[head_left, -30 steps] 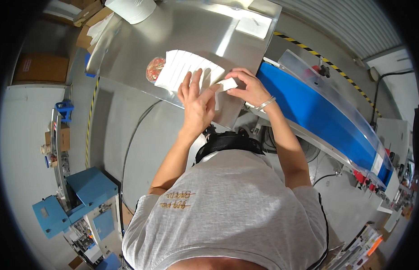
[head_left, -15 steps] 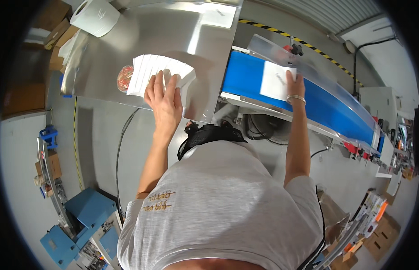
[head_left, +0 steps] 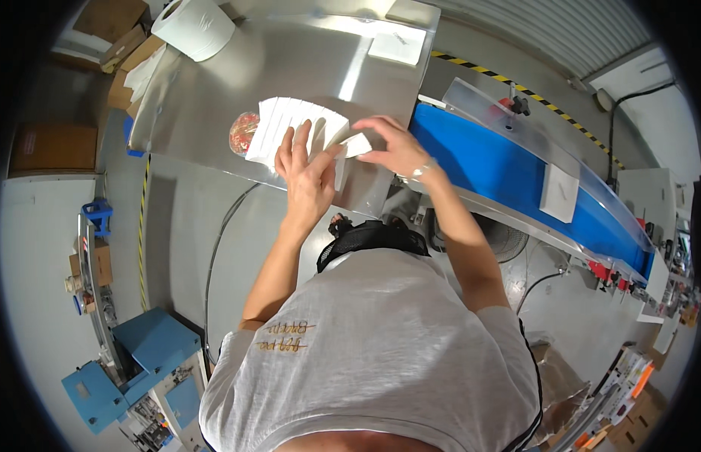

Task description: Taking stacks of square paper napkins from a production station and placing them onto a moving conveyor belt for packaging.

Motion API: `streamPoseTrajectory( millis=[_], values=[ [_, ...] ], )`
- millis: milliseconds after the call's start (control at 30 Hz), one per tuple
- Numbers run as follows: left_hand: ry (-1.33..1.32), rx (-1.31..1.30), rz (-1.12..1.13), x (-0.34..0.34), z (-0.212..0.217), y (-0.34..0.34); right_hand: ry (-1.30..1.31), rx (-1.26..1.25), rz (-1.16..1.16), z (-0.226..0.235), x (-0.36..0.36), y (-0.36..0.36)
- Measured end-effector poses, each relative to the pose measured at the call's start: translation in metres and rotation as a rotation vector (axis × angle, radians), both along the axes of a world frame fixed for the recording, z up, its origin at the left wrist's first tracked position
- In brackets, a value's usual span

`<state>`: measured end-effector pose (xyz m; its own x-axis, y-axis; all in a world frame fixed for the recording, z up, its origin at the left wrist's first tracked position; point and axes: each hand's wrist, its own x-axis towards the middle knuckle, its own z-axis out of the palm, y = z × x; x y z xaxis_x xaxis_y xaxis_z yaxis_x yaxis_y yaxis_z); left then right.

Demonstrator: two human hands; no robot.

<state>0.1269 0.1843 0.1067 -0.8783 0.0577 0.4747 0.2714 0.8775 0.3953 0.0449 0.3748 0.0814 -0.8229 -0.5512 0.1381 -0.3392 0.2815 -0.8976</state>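
Observation:
A fanned row of white folded sheets or flat packets (head_left: 294, 124) lies on the steel table, too bright to tell which. My left hand (head_left: 309, 177) rests on its near side, fingers spread; one fingertip reaches toward the white piece at the right end (head_left: 355, 145), which sticks out from the fan. Around that end piece my right hand (head_left: 399, 151) holds its thumb and fingers apart, not visibly closed on it. A round red thing in clear wrap (head_left: 243, 133) sits against the left end of the fan. One white packet with dark print (head_left: 560, 192) lies on the blue conveyor belt (head_left: 471, 154).
A clear guard (head_left: 486, 105) with a black knob runs along the belt's far side. On the steel table (head_left: 215, 98) are a large white roll (head_left: 193, 29) at the far left and a white stack (head_left: 397, 45) at the far right. A dark cable (head_left: 215, 248) hangs down to the floor.
My right hand has let go of the packet on the belt and moved left to the fan's right end. That packet has travelled right along the belt. My left hand stays at the fan.

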Motion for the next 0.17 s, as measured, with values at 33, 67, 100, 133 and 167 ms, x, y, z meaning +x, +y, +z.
streamPoseTrajectory(
  millis=[33, 67, 100, 133, 167],
  values=[
    [-0.020, 0.000, -0.007, 0.000, 0.003, -0.001, 0.053, -0.008, 0.057, -0.007, -0.007, -0.010],
    [-0.015, -0.001, -0.013, 0.000, 0.006, -0.002, 0.063, 0.038, 0.073, -0.012, -0.009, -0.011],
    [-0.029, 0.007, 0.004, 0.001, 0.009, -0.004, 0.068, 0.036, 0.079, -0.017, -0.009, -0.013],
    [-0.044, 0.018, 0.020, 0.002, 0.013, -0.005, -0.195, -0.064, 0.061, -0.024, -0.008, -0.008],
    [-0.040, 0.020, 0.024, 0.001, 0.012, -0.007, -0.459, -0.162, 0.040, -0.033, -0.008, -0.002]
  ],
)
